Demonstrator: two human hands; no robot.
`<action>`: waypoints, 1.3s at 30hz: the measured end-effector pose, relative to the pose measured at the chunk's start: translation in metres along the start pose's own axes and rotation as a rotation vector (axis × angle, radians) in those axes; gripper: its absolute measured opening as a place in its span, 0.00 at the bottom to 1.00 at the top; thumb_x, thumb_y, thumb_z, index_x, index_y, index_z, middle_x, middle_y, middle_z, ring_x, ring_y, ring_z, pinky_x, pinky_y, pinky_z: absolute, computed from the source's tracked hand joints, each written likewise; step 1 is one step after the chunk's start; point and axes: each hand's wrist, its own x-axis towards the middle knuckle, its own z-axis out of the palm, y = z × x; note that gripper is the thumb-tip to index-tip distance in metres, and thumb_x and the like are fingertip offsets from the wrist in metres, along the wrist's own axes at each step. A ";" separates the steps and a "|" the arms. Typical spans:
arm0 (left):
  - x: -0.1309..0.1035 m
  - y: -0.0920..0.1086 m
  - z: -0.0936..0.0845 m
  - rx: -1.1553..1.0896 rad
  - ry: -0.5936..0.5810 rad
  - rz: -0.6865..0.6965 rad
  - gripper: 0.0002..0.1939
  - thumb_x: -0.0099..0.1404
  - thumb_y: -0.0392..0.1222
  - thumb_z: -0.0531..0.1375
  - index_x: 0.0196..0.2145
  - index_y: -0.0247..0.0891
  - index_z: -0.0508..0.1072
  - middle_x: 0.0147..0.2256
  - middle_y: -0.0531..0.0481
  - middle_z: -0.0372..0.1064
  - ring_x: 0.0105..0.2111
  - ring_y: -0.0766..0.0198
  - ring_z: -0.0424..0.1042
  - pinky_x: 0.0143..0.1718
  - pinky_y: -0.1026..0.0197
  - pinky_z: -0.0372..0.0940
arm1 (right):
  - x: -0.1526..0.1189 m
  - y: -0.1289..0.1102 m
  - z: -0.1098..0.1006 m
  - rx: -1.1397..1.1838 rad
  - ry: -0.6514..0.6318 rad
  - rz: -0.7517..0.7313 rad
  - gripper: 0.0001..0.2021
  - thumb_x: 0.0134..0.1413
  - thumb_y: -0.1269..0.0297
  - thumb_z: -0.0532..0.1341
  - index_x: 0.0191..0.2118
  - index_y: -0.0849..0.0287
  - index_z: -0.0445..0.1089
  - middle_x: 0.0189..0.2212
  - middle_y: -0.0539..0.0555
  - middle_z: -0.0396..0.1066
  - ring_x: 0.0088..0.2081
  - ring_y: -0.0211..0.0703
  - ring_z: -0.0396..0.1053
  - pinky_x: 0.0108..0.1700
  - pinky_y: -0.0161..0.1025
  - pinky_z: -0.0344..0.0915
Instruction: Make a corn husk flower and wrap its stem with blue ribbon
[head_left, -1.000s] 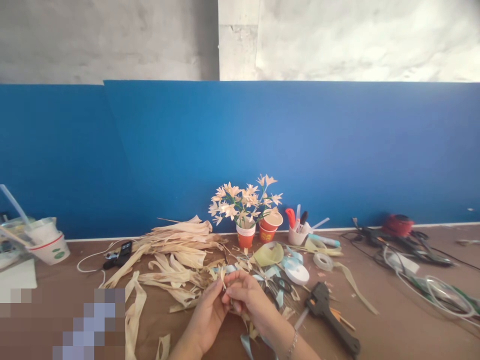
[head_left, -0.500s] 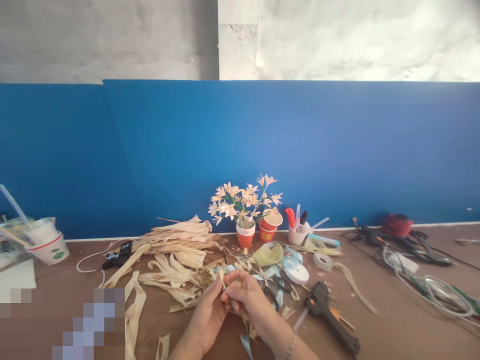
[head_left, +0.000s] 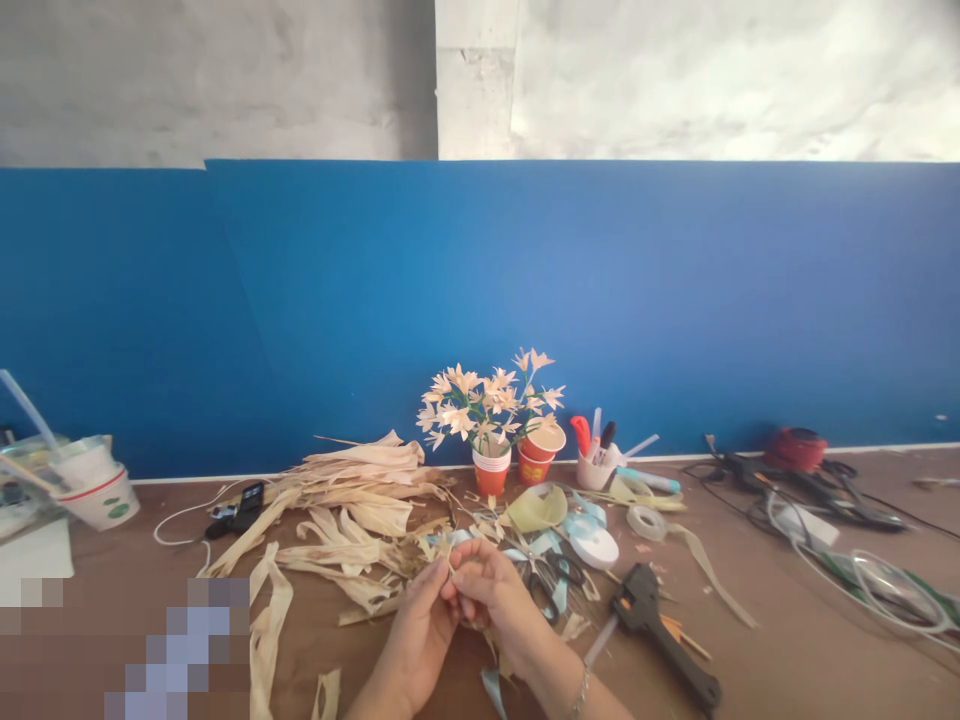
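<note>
My left hand (head_left: 426, 620) and my right hand (head_left: 491, 592) meet low in the middle of the view. Their fingertips pinch a small pale strip of dried corn husk (head_left: 450, 562), mostly hidden behind the fingers. Just beyond them, husk flowers (head_left: 480, 395) on green stems stand in a red and white paper cup (head_left: 492, 472). A pile of dried corn husks (head_left: 367, 490) spreads to the left of my hands. Scissors (head_left: 553, 585) with dark handles lie right beside my right hand, among pale blue ribbon.
A black glue gun (head_left: 649, 610) lies to the right, near a white ribbon spool (head_left: 594, 547) and a tape roll (head_left: 645, 522). A small cup of pens (head_left: 592, 470) stands behind. Cables (head_left: 862, 590) tangle at far right; a drink cup (head_left: 101, 495) stands at far left.
The hands stay nearly in place, with small shifts of the fingers. Less of the pale husk strip shows above the fingertips, and it has tilted slightly.
</note>
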 end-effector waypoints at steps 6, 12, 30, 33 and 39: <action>-0.002 0.002 0.003 0.052 -0.040 0.050 0.11 0.56 0.41 0.63 0.20 0.34 0.69 0.19 0.53 0.64 0.21 0.67 0.65 0.27 0.63 0.59 | -0.002 -0.006 0.002 0.040 -0.017 0.022 0.16 0.34 0.66 0.67 0.32 0.59 0.61 0.18 0.48 0.71 0.14 0.28 0.54 0.20 0.29 0.50; 0.002 0.002 -0.002 0.239 0.045 0.141 0.12 0.55 0.43 0.64 0.20 0.35 0.69 0.18 0.55 0.62 0.21 0.68 0.63 0.26 0.65 0.57 | -0.001 -0.005 -0.002 -0.044 0.009 0.021 0.16 0.36 0.65 0.66 0.31 0.59 0.60 0.17 0.48 0.70 0.14 0.28 0.55 0.18 0.28 0.48; 0.008 -0.004 -0.017 0.466 0.134 0.219 0.14 0.53 0.50 0.63 0.25 0.34 0.71 0.18 0.55 0.63 0.20 0.69 0.59 0.24 0.66 0.55 | 0.003 -0.015 -0.007 -0.556 0.110 0.130 0.15 0.40 0.52 0.62 0.22 0.60 0.61 0.11 0.46 0.66 0.08 0.26 0.49 0.11 0.28 0.41; 0.009 -0.004 -0.018 0.466 0.163 0.227 0.14 0.51 0.49 0.65 0.25 0.33 0.72 0.19 0.55 0.62 0.21 0.70 0.58 0.23 0.67 0.54 | 0.003 -0.014 -0.009 -0.572 0.062 0.135 0.15 0.43 0.52 0.60 0.23 0.59 0.61 0.07 0.43 0.61 0.07 0.26 0.45 0.11 0.28 0.38; 0.008 -0.002 -0.014 0.455 0.187 0.208 0.16 0.49 0.51 0.65 0.24 0.34 0.72 0.18 0.56 0.61 0.20 0.70 0.57 0.23 0.67 0.54 | 0.003 -0.013 -0.010 -0.599 0.055 0.124 0.12 0.46 0.55 0.59 0.25 0.60 0.61 0.07 0.41 0.58 0.08 0.26 0.47 0.13 0.28 0.40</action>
